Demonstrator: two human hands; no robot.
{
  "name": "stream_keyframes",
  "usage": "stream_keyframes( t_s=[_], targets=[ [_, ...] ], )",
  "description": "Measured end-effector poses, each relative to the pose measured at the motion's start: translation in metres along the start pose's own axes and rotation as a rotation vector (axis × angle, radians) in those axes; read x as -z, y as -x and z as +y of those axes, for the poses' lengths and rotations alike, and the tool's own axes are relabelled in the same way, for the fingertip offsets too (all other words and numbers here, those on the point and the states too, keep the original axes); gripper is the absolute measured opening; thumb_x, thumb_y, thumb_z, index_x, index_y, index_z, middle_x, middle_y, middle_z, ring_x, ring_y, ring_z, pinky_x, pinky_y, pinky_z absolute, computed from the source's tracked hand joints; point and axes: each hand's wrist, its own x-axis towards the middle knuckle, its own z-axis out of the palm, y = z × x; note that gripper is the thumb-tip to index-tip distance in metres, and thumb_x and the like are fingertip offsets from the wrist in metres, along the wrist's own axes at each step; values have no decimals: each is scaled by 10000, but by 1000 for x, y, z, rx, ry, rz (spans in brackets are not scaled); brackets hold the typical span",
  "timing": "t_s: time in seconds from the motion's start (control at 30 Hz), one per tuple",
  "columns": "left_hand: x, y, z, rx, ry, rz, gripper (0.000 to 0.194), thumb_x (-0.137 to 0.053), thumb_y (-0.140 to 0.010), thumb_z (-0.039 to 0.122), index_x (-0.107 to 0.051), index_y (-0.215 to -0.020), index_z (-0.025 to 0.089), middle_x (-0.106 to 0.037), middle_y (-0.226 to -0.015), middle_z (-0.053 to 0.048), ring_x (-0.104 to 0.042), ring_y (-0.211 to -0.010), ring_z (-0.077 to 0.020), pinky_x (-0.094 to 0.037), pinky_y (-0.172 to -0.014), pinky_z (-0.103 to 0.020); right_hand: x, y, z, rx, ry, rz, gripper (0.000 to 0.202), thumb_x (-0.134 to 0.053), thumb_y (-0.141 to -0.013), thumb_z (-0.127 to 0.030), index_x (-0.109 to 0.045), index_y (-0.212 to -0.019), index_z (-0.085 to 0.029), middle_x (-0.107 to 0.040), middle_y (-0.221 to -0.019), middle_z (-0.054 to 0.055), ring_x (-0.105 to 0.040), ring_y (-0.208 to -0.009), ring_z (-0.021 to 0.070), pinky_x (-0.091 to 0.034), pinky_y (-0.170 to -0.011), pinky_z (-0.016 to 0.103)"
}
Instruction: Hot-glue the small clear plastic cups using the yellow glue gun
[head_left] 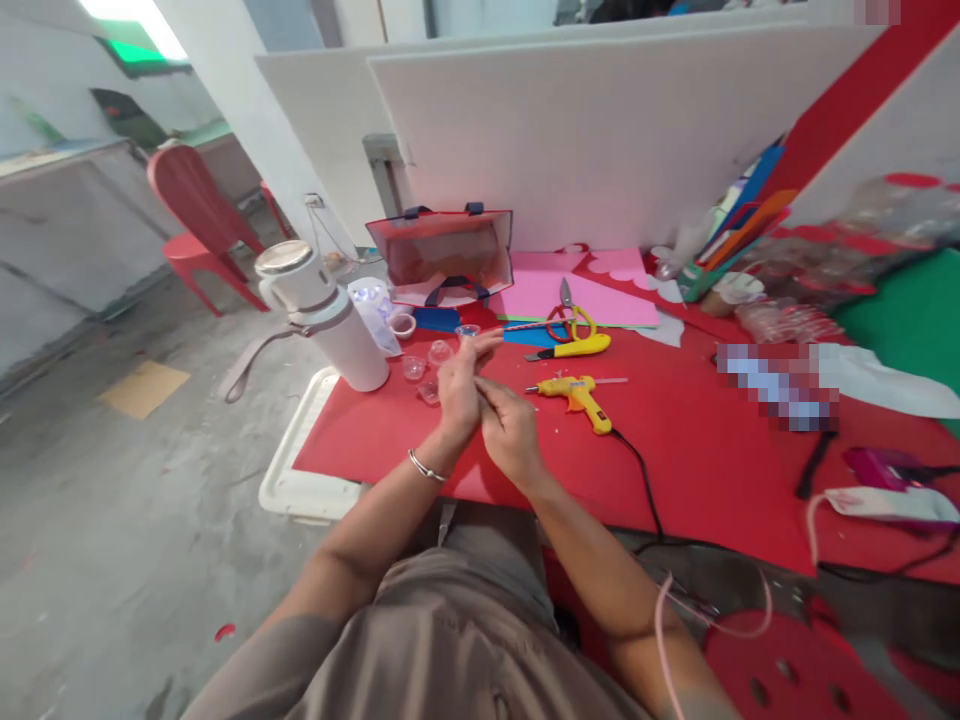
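Observation:
My left hand (461, 388) is raised over the near edge of the red-covered table, its fingers stretched out toward the right. Against its palm presses my right hand (511, 432), fingers curled closed; whatever they may hold is hidden. A thin pinkish stick (529, 326) runs from beside the left fingertips toward the scissors (568, 312); I cannot tell whether it is touched. Several small clear plastic cups (413, 368) stand just beyond the left hand. Right of the hands lie a yellow hot glue gun (576, 394) and a yellow utility knife (571, 348).
A white thermos (341, 335) with a strap stands at the left table edge. Behind are an open bag (446, 258) and pink sheets (577, 285). The glue gun's black cord (641, 470) drops over the front edge. Clear containers (840, 255) crowd the right.

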Motion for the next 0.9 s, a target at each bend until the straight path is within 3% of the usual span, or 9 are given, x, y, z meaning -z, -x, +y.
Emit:
stream_keyframes(
  t_s=[0.07,0.13,0.27,0.37,0.47,0.53,0.7,0.8,0.9],
  targets=[
    [-2,-15,-11,195,157,-60,611,-451,-1035,642,-798,-1106,144,-733,-1356,-199,-659,-1345,-326,-431,-1214,-533,5,2,2,13,12,-58,405,-521,-1057,-265,-712,-1414,-275,-707,-1454,60,-676,-1346,263,-522,-1182,453],
    [1,-28,-17,267,202,-111,627,-438,-1033,647,-777,-1166,136,-668,-1455,-225,-589,-1434,-343,-395,-1237,-543,8,4,5,-4,4,-100,453,-502,-1080,-301,-631,-1513,-281,-644,-1533,52,-603,-1438,256,-468,-1243,457],
    [-2,-43,-22,153,162,-105,663,-389,-1040,695,-747,-1255,179,-622,-1526,-170,-458,-1548,-326,-353,-1274,-477,7,-4,14,-71,-36,-103,506,-459,-1112,-418,-524,-1600,-298,-549,-1625,44,-507,-1523,256,-405,-1293,481],
    [-9,-46,-19,113,161,-115,626,-356,-1056,667,-709,-1353,245,-573,-1588,-115,-367,-1604,-291,-355,-1286,-451,5,-16,23,-28,48,-179,563,-396,-1129,-459,-389,-1671,-305,-405,-1719,36,-349,-1615,256,-270,-1347,538],
    [-14,-37,-16,123,208,-60,584,-352,-1057,651,-645,-1451,335,-458,-1692,-23,-283,-1641,-254,-342,-1303,-438,5,-28,33,46,174,-258,613,-342,-1139,-471,-206,-1720,-329,-242,-1783,11,-160,-1672,255,-170,-1355,601],
    [-19,-25,-15,198,273,-76,574,-309,-1075,624,-606,-1494,366,-422,-1715,19,-287,-1639,-223,-331,-1311,-418,9,-40,40,94,260,-252,615,-319,-1141,-468,-173,-1724,-336,-184,-1798,-1,-88,-1681,255,-151,-1352,615],
    [-34,-1,-17,425,530,-71,629,-223,-1112,580,-535,-1571,284,-533,-1642,-49,-408,-1583,-217,-357,-1298,-408,25,-78,50,176,535,-169,558,-303,-1143,-440,-351,-1683,-304,-330,-1759,21,-55,-1686,288,-40,-1337,663],
    [-29,-17,-15,458,592,6,656,-222,-1109,602,-558,-1551,253,-582,-1596,-82,-438,-1566,-229,-388,-1281,-420,24,-84,46,208,615,-196,551,-336,-1138,-398,-371,-1675,-276,-364,-1743,33,-122,-1680,287,-48,-1339,642],
    [-10,-43,-18,404,655,13,643,-248,-1093,633,-610,-1494,286,-565,-1613,-79,-469,-1547,-239,-405,-1267,-438,14,-72,45,237,581,-270,519,-361,-1135,-356,-436,-1643,-280,-462,-1686,28,-261,-1649,258,-64,-1346,604]
  ],
)
